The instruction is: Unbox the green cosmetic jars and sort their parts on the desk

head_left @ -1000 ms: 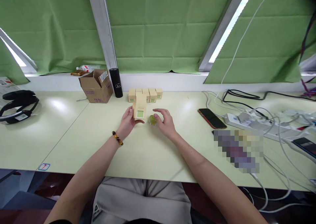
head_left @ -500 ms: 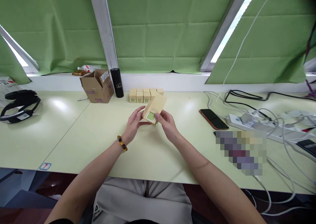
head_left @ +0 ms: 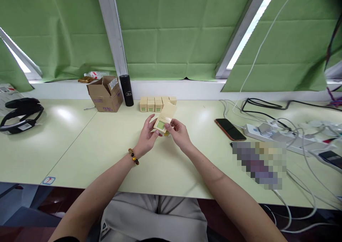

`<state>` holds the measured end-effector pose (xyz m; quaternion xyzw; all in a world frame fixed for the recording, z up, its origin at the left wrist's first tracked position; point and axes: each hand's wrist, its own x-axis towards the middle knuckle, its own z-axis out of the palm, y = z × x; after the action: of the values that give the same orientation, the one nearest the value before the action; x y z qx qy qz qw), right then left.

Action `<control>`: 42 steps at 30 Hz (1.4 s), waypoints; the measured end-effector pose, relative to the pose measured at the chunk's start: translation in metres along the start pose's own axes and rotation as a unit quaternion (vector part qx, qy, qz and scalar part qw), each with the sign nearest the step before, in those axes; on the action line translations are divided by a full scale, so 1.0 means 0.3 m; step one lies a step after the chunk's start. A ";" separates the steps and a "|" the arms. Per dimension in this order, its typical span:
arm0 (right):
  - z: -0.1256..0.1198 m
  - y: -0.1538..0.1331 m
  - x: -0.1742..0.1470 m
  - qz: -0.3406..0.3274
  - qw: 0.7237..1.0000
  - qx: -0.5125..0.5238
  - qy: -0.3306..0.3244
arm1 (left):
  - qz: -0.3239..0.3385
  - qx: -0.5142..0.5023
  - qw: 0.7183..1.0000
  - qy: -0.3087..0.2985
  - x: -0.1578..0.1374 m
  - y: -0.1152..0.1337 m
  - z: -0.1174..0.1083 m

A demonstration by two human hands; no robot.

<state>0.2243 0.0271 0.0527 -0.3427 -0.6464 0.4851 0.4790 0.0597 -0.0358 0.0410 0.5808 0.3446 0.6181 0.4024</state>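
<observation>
Between my hands, above the pale table [head_left: 107, 156], is a small tan cardboard box [head_left: 167, 113] with a green window on its lower face. My left hand [head_left: 146, 137] grips its lower left side, the thumb near the bottom corner. On the right edge, my right hand [head_left: 180, 133] holds the box with its thumb beside the green window. Something shiny and yellowish shows just under the box, too small to make out. Behind it, a row of several similar small boxes [head_left: 151, 104] stands along the back of the table.
An open brown carton [head_left: 107, 99] and a black tumbler [head_left: 126, 90] stand at the back left. A black headset [head_left: 22, 115] lies far left. On the right are a phone [head_left: 230, 129], a white power strip [head_left: 275, 137], tangled cables and a blurred-out object [head_left: 258, 165].
The box has tilted and moved slightly down and to the left. My left thumb has come down onto its lower corner; my right hand keeps its hold.
</observation>
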 end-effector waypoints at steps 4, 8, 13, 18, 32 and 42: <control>0.001 -0.011 -0.006 -0.015 1.000 -0.010 -0.005 | -0.008 -0.001 1.000 0.005 0.002 -0.005 -0.001; 0.005 -0.013 -0.014 -0.028 0.999 -0.014 -0.019 | -0.011 -0.002 1.000 0.018 0.006 -0.006 -0.002; 0.004 -0.009 -0.007 0.006 1.000 0.019 -0.008 | -0.017 -0.009 1.000 0.017 0.003 -0.002 0.002; -0.001 0.001 0.006 0.035 0.998 0.057 -0.011 | -0.017 0.018 1.000 0.006 -0.001 -0.009 0.001; -0.001 -0.007 0.005 0.030 0.997 0.065 -0.012 | 0.048 0.152 0.984 0.077 -0.010 -0.018 -0.006; -0.006 -0.017 -0.003 0.027 0.996 0.077 -0.036 | -0.010 0.124 0.989 0.080 -0.003 -0.010 -0.008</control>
<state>0.2265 0.0254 0.0573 -0.3045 -0.6144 0.5582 0.4671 0.0577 -0.0351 0.0377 0.5717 0.4554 0.6106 0.3048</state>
